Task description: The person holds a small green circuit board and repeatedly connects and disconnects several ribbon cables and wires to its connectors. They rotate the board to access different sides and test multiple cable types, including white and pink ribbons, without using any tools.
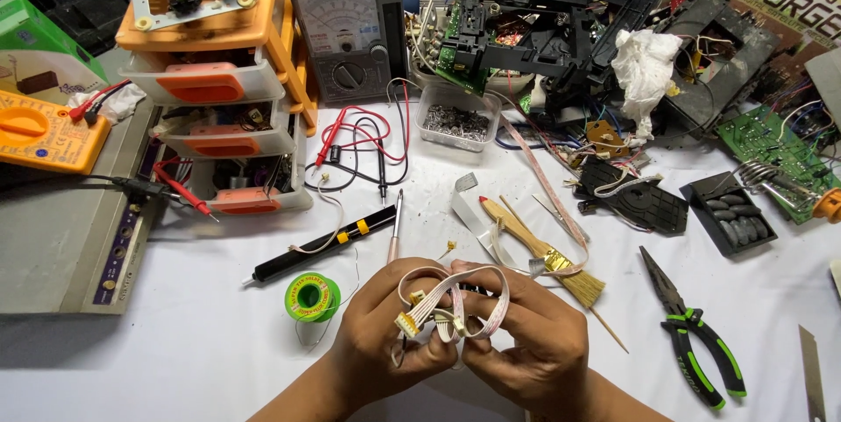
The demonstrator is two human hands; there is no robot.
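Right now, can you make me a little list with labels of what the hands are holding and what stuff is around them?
left hand: grips the ribbon cable near its small connector
right hand: pinches the same looped cable from the other side
near left: green solder spool, black desoldering pump
near right: small brush, green-handled pliers
further back: grey analogue meter, orange drawer unit, tub of screws
surface: white table
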